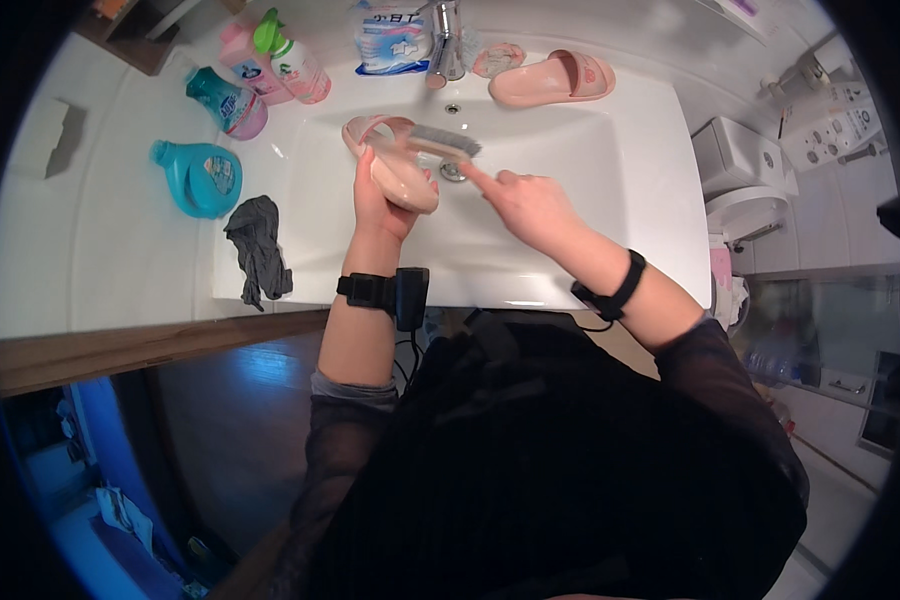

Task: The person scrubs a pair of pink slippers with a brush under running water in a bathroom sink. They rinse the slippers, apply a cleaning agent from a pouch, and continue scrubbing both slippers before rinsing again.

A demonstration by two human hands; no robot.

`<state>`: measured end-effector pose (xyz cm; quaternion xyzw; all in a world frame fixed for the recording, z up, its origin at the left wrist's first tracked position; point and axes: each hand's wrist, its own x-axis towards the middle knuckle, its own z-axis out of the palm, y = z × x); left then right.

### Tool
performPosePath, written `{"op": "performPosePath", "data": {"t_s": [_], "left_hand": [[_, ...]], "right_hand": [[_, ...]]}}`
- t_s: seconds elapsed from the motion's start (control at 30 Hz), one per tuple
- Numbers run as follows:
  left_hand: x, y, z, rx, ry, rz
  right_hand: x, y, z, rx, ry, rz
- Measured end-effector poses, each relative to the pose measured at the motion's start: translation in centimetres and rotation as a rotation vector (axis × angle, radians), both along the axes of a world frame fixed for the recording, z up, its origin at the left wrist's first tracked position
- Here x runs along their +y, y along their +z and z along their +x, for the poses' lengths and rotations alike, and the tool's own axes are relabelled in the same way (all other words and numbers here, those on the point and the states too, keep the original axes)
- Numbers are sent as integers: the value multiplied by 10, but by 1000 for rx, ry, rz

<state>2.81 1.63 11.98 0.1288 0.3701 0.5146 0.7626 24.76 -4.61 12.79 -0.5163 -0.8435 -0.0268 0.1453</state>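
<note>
My left hand [378, 205] is wrapped round a pale pink slide slipper [402, 180], holding it tilted over the white sink [570, 190]. My right hand [535, 208] is closed on a scrub brush [444, 138] with grey bristles and a light-coloured back, its index finger stretched along the brush's end. The brush is at the slipper's right side, near the strap; motion blurs it a little, and I cannot tell whether its bristles touch. A matching slipper [540, 85] lies on the sink's back rim, right of the faucet [447, 45].
On the left counter are a teal jug [200, 180], a teal-and-purple bottle [226, 103], a pink bottle [255, 65] and a green-topped bottle [298, 70]. A dark grey cloth [257, 250] lies on the sink's left rim. A blue-white packet [392, 40] stands beside the faucet.
</note>
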Motion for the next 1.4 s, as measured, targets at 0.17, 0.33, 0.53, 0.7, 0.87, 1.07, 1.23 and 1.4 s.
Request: {"op": "performPosePath", "data": {"t_s": [0.17,0.33,0.53,0.7,0.87,1.07,1.23,1.4], "left_hand": [[-2,11,0,11,6,-19],[-1,11,3,28,-13,-41],[-12,3,17,72,-118,2],[-18,0,31,127,-163,8],[-11,3,15,110,-78,39],[-10,1,27,79,-118,32],[-5,0,15,134,-78,30],[-9,-9,22,140,-175,-5]], "right_hand": [[-18,2,34,15,-79,23],[-26,1,40,48,-61,115],[-4,10,7,-3,-3,-10],[22,6,-21,-24,-13,4],[12,6,-19,62,8,-44],[35,11,-32,16,-26,-17],[24,6,-20,-19,-56,-140],[43,2,-27,100,-54,-71]]}}
